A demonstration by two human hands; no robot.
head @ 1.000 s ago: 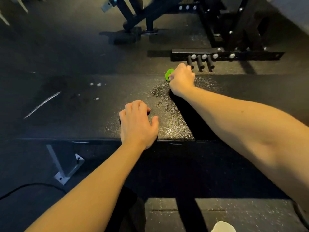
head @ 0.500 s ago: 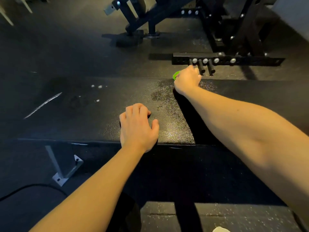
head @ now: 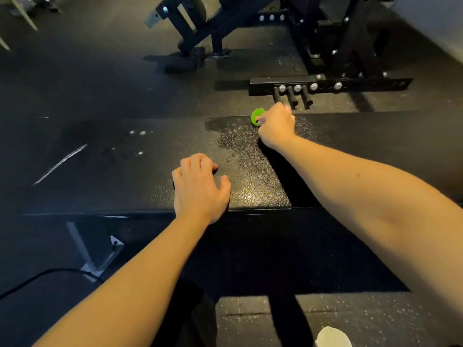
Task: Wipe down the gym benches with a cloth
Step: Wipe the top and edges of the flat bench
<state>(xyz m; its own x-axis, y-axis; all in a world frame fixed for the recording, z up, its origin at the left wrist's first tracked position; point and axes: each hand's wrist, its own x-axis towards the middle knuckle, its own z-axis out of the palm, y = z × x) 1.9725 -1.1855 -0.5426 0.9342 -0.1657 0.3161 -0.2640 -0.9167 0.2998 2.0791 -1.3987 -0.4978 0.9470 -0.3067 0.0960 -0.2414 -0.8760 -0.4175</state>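
Note:
A wide black padded bench [head: 125, 171] runs across the view. My right hand [head: 276, 125] grips a bunched green cloth [head: 256, 116] and presses it on the pad at the far edge. Only a small part of the cloth shows past my fingers. A damp, shiny patch spreads on the pad around and in front of that hand. My left hand [head: 199, 186] rests on the near part of the pad with its fingers bent and holds nothing.
White smears [head: 60, 163] and small specks mark the pad's left part. Beyond the bench lies a black rack foot with pegs [head: 293, 92] and another bench frame [head: 200, 28]. A metal bench leg bracket [head: 100, 256] and a black cable [head: 37, 278] sit at lower left.
My right hand with the cloth slid along the bench's far edge, right and outward then a little back left. The left hand stayed in place. The camera view shifted slightly.

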